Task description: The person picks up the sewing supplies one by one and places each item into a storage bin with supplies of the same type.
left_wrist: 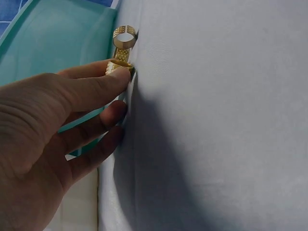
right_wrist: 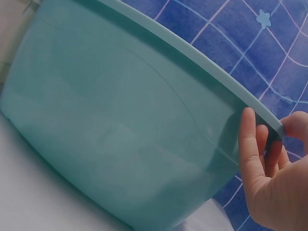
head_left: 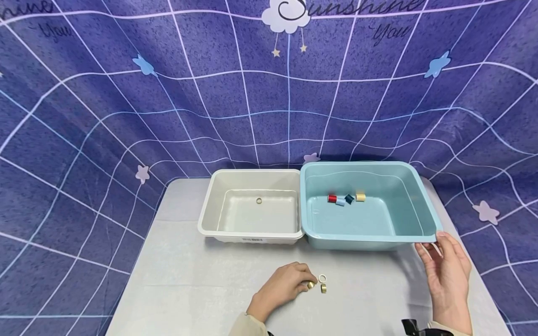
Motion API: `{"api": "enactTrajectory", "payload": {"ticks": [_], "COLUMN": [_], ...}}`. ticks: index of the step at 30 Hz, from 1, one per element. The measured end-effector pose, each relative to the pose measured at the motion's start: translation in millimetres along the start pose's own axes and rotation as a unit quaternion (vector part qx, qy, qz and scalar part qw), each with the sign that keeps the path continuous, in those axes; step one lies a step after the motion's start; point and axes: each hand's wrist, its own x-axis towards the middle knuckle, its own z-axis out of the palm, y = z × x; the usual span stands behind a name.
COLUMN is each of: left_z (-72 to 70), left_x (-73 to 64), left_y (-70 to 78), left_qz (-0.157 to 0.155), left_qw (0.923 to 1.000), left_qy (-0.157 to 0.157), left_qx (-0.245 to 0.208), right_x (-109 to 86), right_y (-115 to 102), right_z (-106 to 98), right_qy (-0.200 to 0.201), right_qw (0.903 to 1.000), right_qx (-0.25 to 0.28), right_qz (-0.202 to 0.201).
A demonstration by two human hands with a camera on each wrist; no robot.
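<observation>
My left hand [head_left: 287, 282] pinches a gold, dimpled ring thimble [head_left: 310, 284] between thumb and forefinger, low over the table. Just right of it lie two more ring thimbles; one [head_left: 322, 278] shows its round opening, the other [head_left: 323, 288] its side. In the left wrist view the pinched thimble [left_wrist: 113, 67] overlaps one of them. My right hand [head_left: 451, 268] grips the front right corner of the teal bin [head_left: 370, 239], thumb at the rim and fingers under it, also seen in the right wrist view. Another ring thimble [head_left: 258, 200] lies inside the white bin [head_left: 252, 234].
Inside the teal bin, toward its back, lie several thread spools: red [head_left: 332, 199], light blue [head_left: 340, 202], dark [head_left: 350, 199] and yellow [head_left: 360, 196]. Both bins stand side by side on a white-covered table [head_left: 180, 289]. A blue patterned curtain [head_left: 269, 93] surrounds the table's back and sides.
</observation>
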Motion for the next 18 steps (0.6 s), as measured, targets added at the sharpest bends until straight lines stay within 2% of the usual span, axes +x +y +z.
{"api": "enactTrajectory", "payload": {"ticks": [13,18], "left_z": [0.0,-5.9], "left_x": [0.0,-0.1], "left_y": [-1.0,-1.4], "left_qz": [-0.023,-0.026], "left_qw": [0.9997,0.9996], "left_qy": [-0.01,-0.002], "left_qx": [0.0,-0.009], "right_x": [-0.2,-0.3], "right_y": [1.1,1.3], "right_z": [0.3,0.9], "right_qy": [-0.002,-0.002], "right_qw": [1.0,1.0], "right_qx": [0.001,0.0], "right_qz": [-0.004,-0.005]}}
